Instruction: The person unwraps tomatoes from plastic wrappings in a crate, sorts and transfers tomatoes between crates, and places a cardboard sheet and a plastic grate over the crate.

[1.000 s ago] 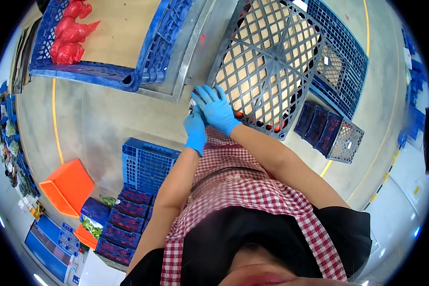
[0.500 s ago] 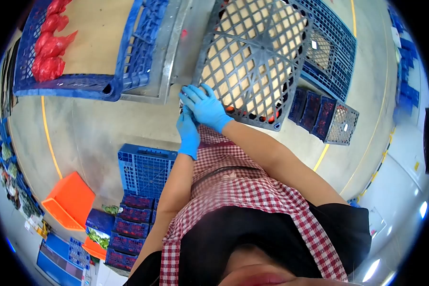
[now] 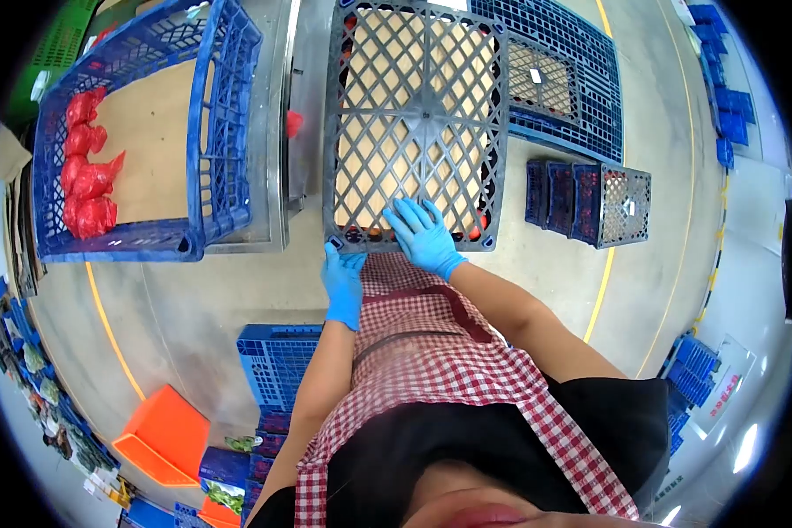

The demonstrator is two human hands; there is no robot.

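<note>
Both my hands wear blue gloves. My right hand [image 3: 425, 238] lies with fingers spread on the lattice face of a dark grey plastic crate [image 3: 425, 114], near its closest edge. At the crate's near left corner is my left hand [image 3: 343, 282], fingers extended and thumb apart; whether it touches the corner I cannot tell. Through the lattice show a tan sheet and several red-orange pieces along the edges. Left of the crate, a blue plastic crate [image 3: 224, 189] holds red bags [image 3: 88, 180] in a row along one side, over a tan cardboard lining.
A metal table [image 3: 273, 158] stands under the blue crate. Right of the grey crate are a blue pallet [image 3: 603, 97] and a small stack of crates [image 3: 625, 207]. Behind my left arm are another blue pallet [image 3: 277, 365] and an orange bin [image 3: 163, 436].
My hands, together beside the crate's corner before, have separated: the right is now on the lattice, the left at the near left corner. The view has turned, and the crates appear straighter.
</note>
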